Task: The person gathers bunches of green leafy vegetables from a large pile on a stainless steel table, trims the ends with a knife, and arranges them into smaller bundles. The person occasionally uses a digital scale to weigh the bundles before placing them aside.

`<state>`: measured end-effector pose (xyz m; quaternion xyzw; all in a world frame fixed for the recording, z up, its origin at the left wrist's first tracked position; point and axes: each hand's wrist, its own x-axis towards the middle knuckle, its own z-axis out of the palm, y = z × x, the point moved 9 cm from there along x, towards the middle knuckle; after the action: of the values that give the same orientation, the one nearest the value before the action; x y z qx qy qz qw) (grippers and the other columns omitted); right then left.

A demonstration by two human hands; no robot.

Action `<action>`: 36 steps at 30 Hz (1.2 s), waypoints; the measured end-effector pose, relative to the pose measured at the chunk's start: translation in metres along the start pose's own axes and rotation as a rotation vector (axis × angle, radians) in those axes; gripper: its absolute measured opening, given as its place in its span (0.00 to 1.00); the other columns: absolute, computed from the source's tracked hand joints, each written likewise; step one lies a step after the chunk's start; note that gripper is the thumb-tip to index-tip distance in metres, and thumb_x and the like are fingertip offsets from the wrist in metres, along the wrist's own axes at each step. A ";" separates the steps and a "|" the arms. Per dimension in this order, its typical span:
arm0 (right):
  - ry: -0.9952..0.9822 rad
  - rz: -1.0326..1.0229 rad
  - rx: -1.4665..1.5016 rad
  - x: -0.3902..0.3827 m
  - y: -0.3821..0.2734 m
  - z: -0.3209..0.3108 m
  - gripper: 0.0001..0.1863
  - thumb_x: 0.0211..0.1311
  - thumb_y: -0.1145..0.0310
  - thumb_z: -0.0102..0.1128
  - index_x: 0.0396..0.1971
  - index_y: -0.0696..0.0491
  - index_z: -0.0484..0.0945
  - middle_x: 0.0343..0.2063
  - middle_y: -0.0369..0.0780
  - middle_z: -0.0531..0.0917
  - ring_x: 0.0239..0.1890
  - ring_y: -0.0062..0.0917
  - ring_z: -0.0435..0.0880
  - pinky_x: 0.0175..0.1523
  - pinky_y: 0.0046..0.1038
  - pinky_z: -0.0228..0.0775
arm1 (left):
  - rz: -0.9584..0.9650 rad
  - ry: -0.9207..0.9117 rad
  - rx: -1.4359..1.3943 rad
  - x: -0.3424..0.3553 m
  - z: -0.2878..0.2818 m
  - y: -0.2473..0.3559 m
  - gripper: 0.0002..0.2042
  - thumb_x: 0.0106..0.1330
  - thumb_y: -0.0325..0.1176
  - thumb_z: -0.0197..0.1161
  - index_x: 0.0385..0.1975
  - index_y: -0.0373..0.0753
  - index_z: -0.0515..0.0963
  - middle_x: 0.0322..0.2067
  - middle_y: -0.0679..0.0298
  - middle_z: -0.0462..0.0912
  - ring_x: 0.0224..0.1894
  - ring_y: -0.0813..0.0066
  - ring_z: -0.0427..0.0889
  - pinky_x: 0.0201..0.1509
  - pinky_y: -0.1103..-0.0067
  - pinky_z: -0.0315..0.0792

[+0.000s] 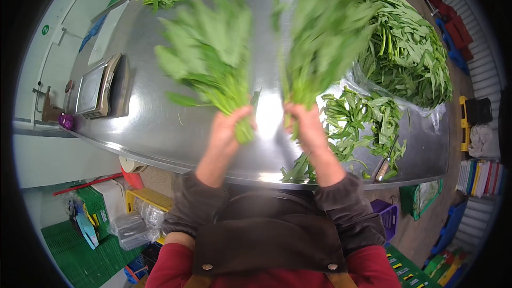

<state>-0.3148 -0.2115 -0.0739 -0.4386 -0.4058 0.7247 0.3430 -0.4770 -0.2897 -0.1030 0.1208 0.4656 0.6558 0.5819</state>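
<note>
1. Here, the left hand point(229, 125) is gripping the stems of a leafy bunch point(216, 61), fingers wrapped round; the bunch is hanging over the middle of the metal table point(160, 133), its leaves fanning away from the person.
2. The right hand point(305, 120) is clasping a second bunch point(317, 48) by its stems, just right of the first and apart from it; its leaves are blurring.
3. A big heap of greens point(410, 53) is lying on the right, with clear plastic point(437, 120) showing along its near side.
4. Nearer, loose leaves point(362, 122) are lying scattered, and a knife point(382, 170) is resting beside them.
5. A scale point(98, 88) is standing on the left.
</note>
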 end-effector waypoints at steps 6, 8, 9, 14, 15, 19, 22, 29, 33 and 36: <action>-0.168 0.536 -0.130 -0.012 0.151 -0.013 0.31 0.60 0.47 0.57 0.45 0.64 0.73 0.36 0.47 0.79 0.41 0.33 0.79 0.48 0.33 0.70 | -0.532 0.079 -0.001 -0.017 -0.043 -0.123 0.14 0.63 0.38 0.63 0.42 0.36 0.75 0.32 0.61 0.81 0.29 0.72 0.81 0.31 0.78 0.76; -0.009 0.399 -0.420 -0.014 0.138 -0.027 0.41 0.61 0.39 0.51 0.54 0.67 0.69 0.46 0.54 0.78 0.53 0.39 0.76 0.59 0.38 0.64 | -0.495 0.052 0.037 -0.018 -0.036 -0.121 0.14 0.63 0.36 0.63 0.45 0.36 0.75 0.34 0.61 0.82 0.32 0.72 0.82 0.33 0.78 0.77; -0.122 0.400 -0.502 -0.013 0.130 -0.018 0.44 0.61 0.36 0.47 0.56 0.66 0.67 0.50 0.55 0.76 0.56 0.40 0.72 0.61 0.38 0.60 | -0.482 0.045 0.070 -0.017 -0.037 -0.120 0.15 0.62 0.34 0.64 0.46 0.35 0.74 0.36 0.61 0.81 0.35 0.71 0.81 0.36 0.77 0.77; -0.461 0.449 -0.820 0.000 0.130 -0.015 0.51 0.60 0.28 0.32 0.55 0.67 0.70 0.53 0.58 0.73 0.59 0.41 0.70 0.64 0.34 0.57 | -0.478 -0.095 0.254 -0.016 -0.032 -0.109 0.22 0.55 0.24 0.67 0.52 0.33 0.72 0.44 0.59 0.80 0.45 0.69 0.80 0.49 0.74 0.74; -0.493 0.426 -0.833 0.002 0.127 -0.012 0.50 0.60 0.28 0.32 0.52 0.67 0.72 0.51 0.59 0.75 0.57 0.41 0.72 0.63 0.34 0.58 | -0.496 -0.124 0.233 -0.015 -0.034 -0.107 0.23 0.54 0.24 0.67 0.52 0.33 0.71 0.45 0.59 0.79 0.46 0.69 0.79 0.50 0.74 0.74; -0.630 0.370 -0.935 0.007 0.118 0.003 0.49 0.62 0.30 0.30 0.42 0.69 0.78 0.41 0.60 0.79 0.50 0.44 0.77 0.58 0.34 0.63 | -0.547 -0.199 0.149 -0.012 -0.051 -0.110 0.26 0.52 0.21 0.67 0.53 0.33 0.71 0.45 0.59 0.79 0.47 0.69 0.79 0.51 0.75 0.73; -0.688 0.327 -0.961 0.006 0.106 0.018 0.49 0.63 0.31 0.29 0.38 0.69 0.79 0.37 0.61 0.80 0.47 0.45 0.79 0.56 0.35 0.65 | -0.544 -0.139 0.268 -0.009 -0.054 -0.110 0.24 0.49 0.20 0.68 0.50 0.33 0.73 0.43 0.60 0.80 0.45 0.71 0.79 0.49 0.76 0.73; -0.657 0.150 -0.832 0.003 0.097 0.043 0.41 0.68 0.39 0.30 0.34 0.65 0.80 0.30 0.57 0.80 0.39 0.43 0.80 0.50 0.35 0.67 | -0.144 -0.052 0.610 0.003 -0.041 -0.092 0.23 0.45 0.19 0.69 0.45 0.33 0.75 0.40 0.63 0.80 0.43 0.75 0.78 0.47 0.77 0.72; -0.612 0.104 -0.882 -0.002 0.069 0.055 0.33 0.69 0.46 0.36 0.32 0.64 0.77 0.26 0.55 0.78 0.32 0.42 0.78 0.43 0.37 0.67 | 0.021 -0.178 0.511 0.003 -0.012 -0.032 0.26 0.43 0.28 0.73 0.46 0.35 0.74 0.41 0.62 0.80 0.42 0.73 0.78 0.48 0.76 0.72; -0.509 -0.025 -0.752 -0.009 0.034 0.072 0.31 0.70 0.48 0.39 0.36 0.65 0.76 0.30 0.50 0.80 0.35 0.34 0.78 0.44 0.32 0.69 | 0.139 -0.309 0.552 0.009 0.014 0.018 0.26 0.44 0.20 0.71 0.47 0.33 0.73 0.42 0.65 0.80 0.43 0.76 0.77 0.48 0.77 0.72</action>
<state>-0.3825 -0.2546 -0.0803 -0.3358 -0.7175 0.6075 0.0582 -0.4817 -0.2736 -0.0857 0.4036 0.5228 0.5170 0.5446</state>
